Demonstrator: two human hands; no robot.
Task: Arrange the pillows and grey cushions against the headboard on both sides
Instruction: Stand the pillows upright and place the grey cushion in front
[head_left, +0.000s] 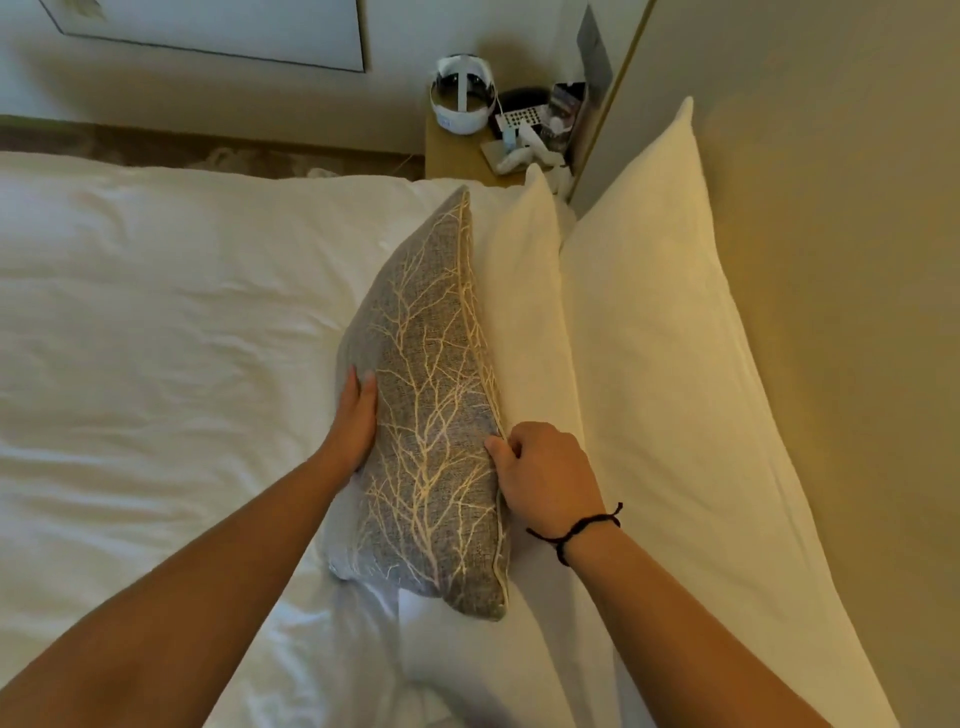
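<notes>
Hotel-ish bedroom, white bed (156, 322) with two white pillows (649, 338) already stood against the headboard (831, 260). Grey cushion (431, 415) stands on edge in front of them. Left hand (353, 426) lies flat on its face, right hand (545, 478) pinches the top seam. Looks like the propping step; next, lean it back onto the near pillow.
</notes>
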